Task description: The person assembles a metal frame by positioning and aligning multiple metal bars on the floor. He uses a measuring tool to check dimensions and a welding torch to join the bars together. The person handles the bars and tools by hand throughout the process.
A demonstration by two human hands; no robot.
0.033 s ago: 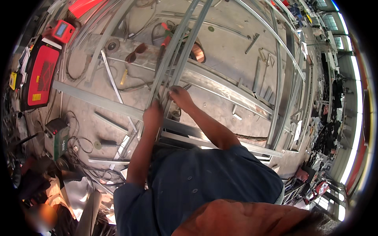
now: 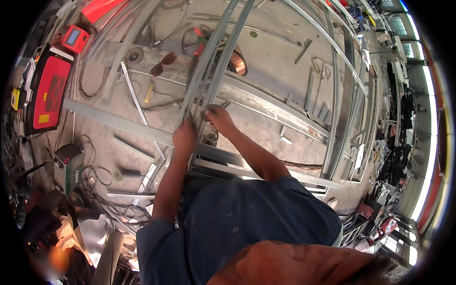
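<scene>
Item one, pair of long grey metal rails, left rail [image 2: 209, 54] and right rail [image 2: 232, 45]; they lie side by side at the centre of my view, a narrow gap between; long axis runs from the person's hands away to the top edge, leaning rightward as it goes, far ends pointing up and slightly right; they pass above a broad metal beam [image 2: 270, 104] lying crosswise.

Item two, left hand [image 2: 185, 137]; at the near stretch of the left rail, fingers bent and close together; I cannot tell whether they grip it. Item three, right hand [image 2: 218, 118]; beside the right rail, fingers bunched narrow at its edge; I cannot tell whether anything is pinched in them.

Item four, surroundings; flat grey bar [image 2: 121, 123] reaching leftward from beside the left hand; sunglasses [image 2: 162, 64] and grey disc [image 2: 135, 55] left of the rails; red machine [image 2: 50, 90] at far left.

Compared with the earlier frame: rails keep their direction; both hands stay in nearly the same places, with only a slight shift of the fingers.
</scene>
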